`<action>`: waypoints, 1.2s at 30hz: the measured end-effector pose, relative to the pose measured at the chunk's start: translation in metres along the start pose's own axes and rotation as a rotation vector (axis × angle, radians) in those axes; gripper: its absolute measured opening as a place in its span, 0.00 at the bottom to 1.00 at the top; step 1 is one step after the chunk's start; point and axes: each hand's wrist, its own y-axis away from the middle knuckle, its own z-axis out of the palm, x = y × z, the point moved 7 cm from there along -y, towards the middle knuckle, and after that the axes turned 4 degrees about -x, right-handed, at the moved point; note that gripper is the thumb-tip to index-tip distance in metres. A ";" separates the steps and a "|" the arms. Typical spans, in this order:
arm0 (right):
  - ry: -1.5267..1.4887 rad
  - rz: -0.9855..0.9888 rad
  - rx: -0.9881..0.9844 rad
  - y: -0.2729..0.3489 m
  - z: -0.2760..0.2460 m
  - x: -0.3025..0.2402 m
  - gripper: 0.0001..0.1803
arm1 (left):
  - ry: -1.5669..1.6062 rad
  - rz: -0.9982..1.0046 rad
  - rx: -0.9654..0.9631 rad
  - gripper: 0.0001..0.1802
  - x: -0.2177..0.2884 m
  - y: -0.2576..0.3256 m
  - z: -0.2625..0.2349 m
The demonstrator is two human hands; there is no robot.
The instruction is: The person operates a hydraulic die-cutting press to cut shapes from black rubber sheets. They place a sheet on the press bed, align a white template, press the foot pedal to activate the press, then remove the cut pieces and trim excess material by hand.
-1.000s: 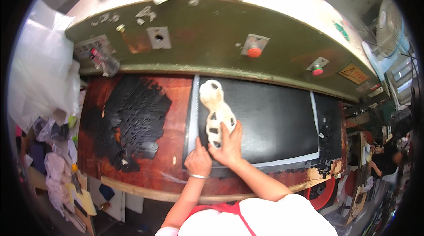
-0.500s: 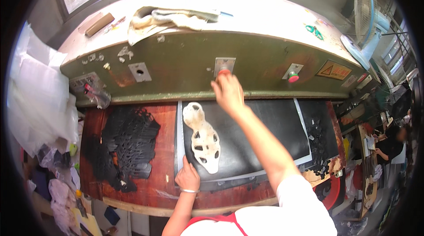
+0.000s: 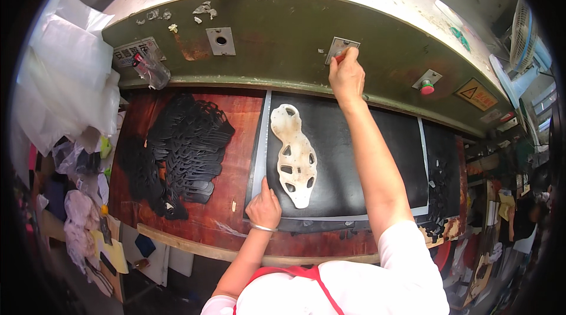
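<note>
My right hand (image 3: pixel 348 79) is closed around a red push button (image 3: pixel 338 58) on a metal plate, set in the front of a green machine beam (image 3: pixel 283 38). Low at the left, my left hand (image 3: pixel 264 207) rests by the lower left corner of a black sheet (image 3: pixel 377 161) and the pale board (image 3: pixel 259 138) under it. Its index finger points away from me along the edge, the other fingers partly curled. A cream sole-shaped plate with cutouts (image 3: pixel 299 153) lies on the sheet's left part, apart from both hands.
Black cut-out pieces (image 3: pixel 191 138) are heaped on the reddish table (image 3: pixel 242 167) at left. More black scraps (image 3: pixel 437 191) lie at right. A second button, red and green (image 3: pixel 427 87), juts from the beam. Plastic sheeting (image 3: pixel 79 73) hangs at left; a fan (image 3: pixel 523 35) stands far right.
The whole view has shifted, with the machine beam and table higher and further right in the picture. My right hand stays at the red button, my left hand by the sheet's edge.
</note>
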 end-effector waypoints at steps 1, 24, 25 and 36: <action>0.116 0.052 0.027 0.001 -0.007 0.001 0.20 | 0.015 0.000 0.003 0.26 0.000 0.000 0.000; -0.174 0.135 -0.496 0.261 0.004 -0.058 0.53 | 0.063 -0.006 -0.029 0.24 0.000 -0.024 0.006; -0.185 0.146 -0.480 0.257 0.006 -0.058 0.53 | 0.055 -0.008 -0.022 0.24 0.000 -0.030 0.008; -0.244 0.354 -0.394 0.182 -0.019 0.039 0.48 | 0.011 -0.063 -0.271 0.24 -0.010 -0.116 0.023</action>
